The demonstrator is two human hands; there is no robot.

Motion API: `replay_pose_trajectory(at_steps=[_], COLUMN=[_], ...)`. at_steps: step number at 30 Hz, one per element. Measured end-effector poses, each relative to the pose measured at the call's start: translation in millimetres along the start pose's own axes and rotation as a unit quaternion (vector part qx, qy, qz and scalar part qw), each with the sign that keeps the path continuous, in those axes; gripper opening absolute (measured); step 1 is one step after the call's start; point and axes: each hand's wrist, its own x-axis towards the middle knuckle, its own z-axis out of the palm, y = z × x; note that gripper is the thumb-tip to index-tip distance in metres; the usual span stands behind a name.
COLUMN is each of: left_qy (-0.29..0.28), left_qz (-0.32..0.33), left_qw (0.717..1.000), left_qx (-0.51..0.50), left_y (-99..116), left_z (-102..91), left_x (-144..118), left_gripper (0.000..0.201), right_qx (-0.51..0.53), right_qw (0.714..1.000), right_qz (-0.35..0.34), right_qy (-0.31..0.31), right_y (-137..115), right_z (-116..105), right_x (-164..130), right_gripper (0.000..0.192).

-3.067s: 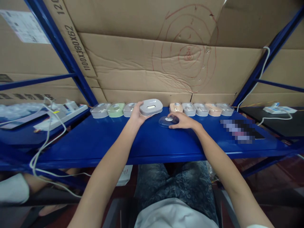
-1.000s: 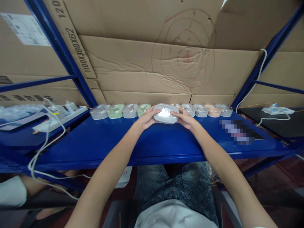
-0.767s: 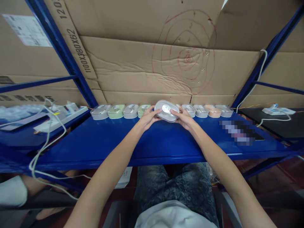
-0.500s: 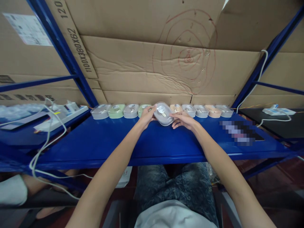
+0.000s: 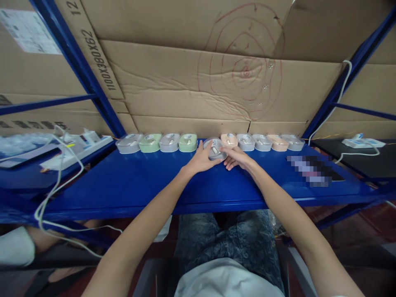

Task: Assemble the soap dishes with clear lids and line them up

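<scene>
Flattened cardboard (image 5: 185,82) fills the upper half of the frame as a back wall, crossed by slanting blue posts (image 5: 83,70) at upper left and upper right. Below it the blue desk (image 5: 139,185) spans the middle of the frame; its front edge runs straight across, and a broad bare strip lies open between that edge and the row at the back. Along the back edge, against the cardboard, a row of small cases (image 5: 168,142) stands side by side, with one gap at the centre. In that gap sits the grey case (image 5: 215,149). The left hand (image 5: 201,160) has its fingers wrapped round the case's left side, grasping it. The right hand (image 5: 237,159) touches its right side with loosely curled fingers, not clenched.
</scene>
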Motion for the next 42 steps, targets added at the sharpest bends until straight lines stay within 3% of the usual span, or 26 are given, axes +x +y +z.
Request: replay_pose_trajectory(at_steps=[4, 8, 13, 19, 25, 32, 37, 42], left_qy=[0.016, -0.002, -0.01, -0.003, -0.023, -0.054, -0.055, -0.007], left_qz=[0.054, 0.1, 0.106, 0.065, 0.017, 0.007, -0.013, -0.088], left_qw=[0.984, 0.956, 0.947, 0.955, 0.928, 0.907, 0.896, 0.862], left_qx=[0.169, 0.275, 0.304, 0.288, 0.373, 0.417, 0.441, 0.499], left_y=[-4, -3, -7, -14, -9, 3, 11, 11], left_z=[4.9, 5.9, 7.9, 9.8, 13.3, 17.3, 0.9, -21.3], left_x=[-2, -2, 7, 40, 63, 60, 56, 47], left_gripper=[0.08, 0.065, 0.06, 0.054, 0.063, 0.081, 0.111, 0.108], right_qx=[-0.077, -0.171, -0.188, -0.217, -0.243, -0.261, -0.257, -0.258], right_qw=[0.997, 0.984, 0.976, 0.967, 0.961, 0.956, 0.957, 0.956], right_qz=[-0.014, -0.03, -0.063, -0.07, -0.069, -0.067, -0.069, -0.074], right_qy=[0.021, 0.049, 0.096, 0.114, 0.116, 0.113, 0.116, 0.118], right_y=[3, 4, 6, 9, 8, 8, 9, 8], right_z=[1, 2, -7, -18, -16, -16, -16, -15], right_x=[4, 9, 12, 13, 11, 11, 12, 9], right_gripper=[0.057, 0.057, 0.061, 0.06, 0.055, 0.053, 0.054, 0.055])
